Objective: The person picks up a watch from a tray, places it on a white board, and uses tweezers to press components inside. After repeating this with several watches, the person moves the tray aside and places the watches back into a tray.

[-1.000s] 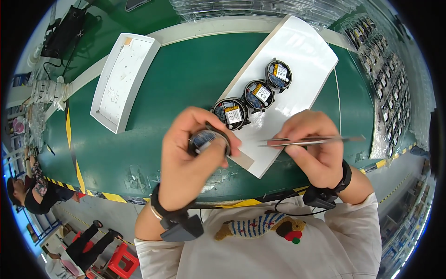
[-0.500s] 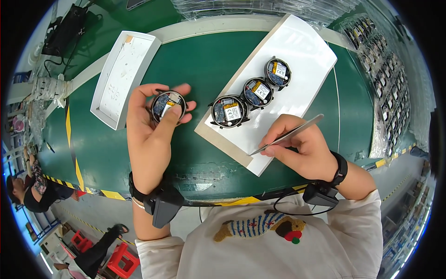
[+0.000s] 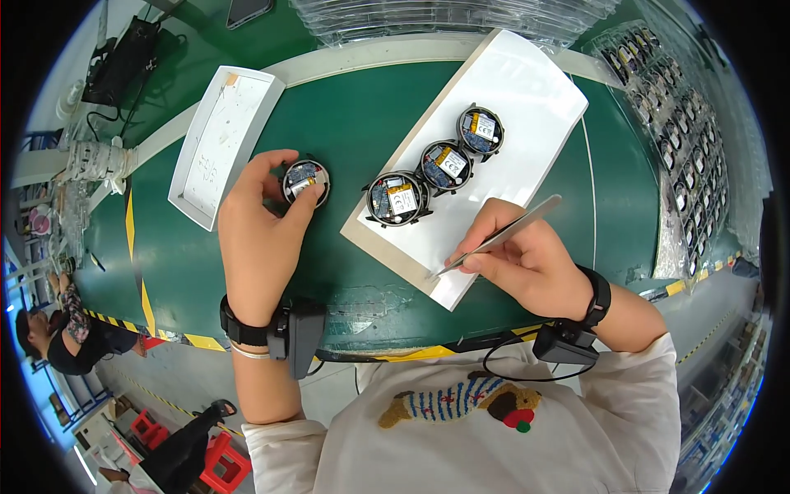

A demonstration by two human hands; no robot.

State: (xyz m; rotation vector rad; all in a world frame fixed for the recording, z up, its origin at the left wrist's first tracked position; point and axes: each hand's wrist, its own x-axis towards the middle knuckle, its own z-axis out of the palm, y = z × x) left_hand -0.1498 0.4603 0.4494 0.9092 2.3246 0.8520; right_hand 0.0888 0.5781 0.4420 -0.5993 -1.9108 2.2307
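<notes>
My left hand (image 3: 262, 239) has its thumb and fingers around the rim of an open smartwatch case (image 3: 304, 174), low over the green table or touching it; I cannot tell which. Circuitry and a battery show inside the case. In my right hand (image 3: 531, 267) a pair of metal tweezers (image 3: 518, 224) is pinched, tips pointing down-left at the near end of a white board (image 3: 527, 90). Three more opened watch cases stand on that board in a slanting row: a near one (image 3: 398, 200), a middle one (image 3: 447, 166) and a far one (image 3: 480, 130).
Left of my left hand lies a shallow white box lid (image 3: 185, 193). Clear plastic trays (image 3: 444, 20) are stacked at the back. Trays of many watch parts (image 3: 683, 156) fill the right side. A phone (image 3: 248, 10) lies at the far edge; a co-worker (image 3: 62, 337) is at far left.
My left hand has lowered the watch case toward the table, and its fingers have shifted on the rim. The right hand with the tweezers has moved only slightly.
</notes>
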